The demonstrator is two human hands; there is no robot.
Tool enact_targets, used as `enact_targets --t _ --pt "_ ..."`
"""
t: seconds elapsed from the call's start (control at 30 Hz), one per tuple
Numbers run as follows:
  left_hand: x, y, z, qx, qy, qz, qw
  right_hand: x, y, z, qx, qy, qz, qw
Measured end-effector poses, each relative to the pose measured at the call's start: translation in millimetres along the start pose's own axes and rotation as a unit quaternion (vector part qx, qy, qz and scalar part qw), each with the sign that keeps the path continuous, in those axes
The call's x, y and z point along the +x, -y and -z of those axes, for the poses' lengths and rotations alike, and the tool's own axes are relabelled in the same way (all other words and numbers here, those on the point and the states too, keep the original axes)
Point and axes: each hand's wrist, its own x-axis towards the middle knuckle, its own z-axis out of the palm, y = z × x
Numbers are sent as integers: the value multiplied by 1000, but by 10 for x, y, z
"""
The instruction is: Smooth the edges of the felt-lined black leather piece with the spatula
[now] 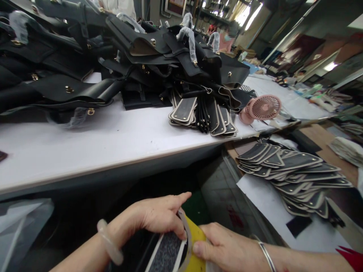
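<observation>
At the lower middle, both hands are on a curved piece with a yellow side (pixel 196 241) and a pale grey rim. My left hand (pixel 161 215), a pale bangle on its wrist, curls its fingers over the rim while the index finger points outward. Pressed on the yellow side is the thumb of my right hand (pixel 217 241), its other fingers bent behind and partly hidden. Beside the rim, under my left hand, shows a dark grey speckled strip (pixel 166 254) with white edges. The lower part of the piece is cut off by the frame, so its kind is unclear.
Black handbags (pixel 85 90) with wrapped handles pile up on the white table (pixel 93 147). Black pale-edged panels (pixel 184 109) lie before them, near a pink fan (pixel 265 107). More panels (pixel 295 170) are stacked at right. A plastic bag (pixel 22 230) is lower left; a person (pixel 227 39) is behind.
</observation>
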Motion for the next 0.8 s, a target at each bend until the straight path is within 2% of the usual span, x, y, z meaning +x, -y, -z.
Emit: enact_targets --t 0.1,0.23,0.37,0.5,0.6,0.67,0.7,0.8 --pt "22 45 -1 -49 21 26 998 28 -7 -49 -4 -24 31 999" --pt "58 98 10 -99 36 21 994 104 -42 -123 45 -29 49 997" --pt "22 93 -13 -124 21 1 992 178 -75 -216 97 -31 95 990" --pt "-81 60 -31 -137 -27 -3 990 247 -147 -356 137 -29 131 981" --pt "-205 42 -27 -230 -90 -47 968 304 -210 -482 117 -60 99 986" --pt "-298 20 -61 -252 -126 -56 958 332 -226 -556 127 -81 68 986" --pt "-336 2 -98 -225 -144 -48 963 342 -224 -587 134 -88 59 985" --pt "-383 -84 -267 -58 -220 -4 974 364 -203 -651 140 -108 44 983"
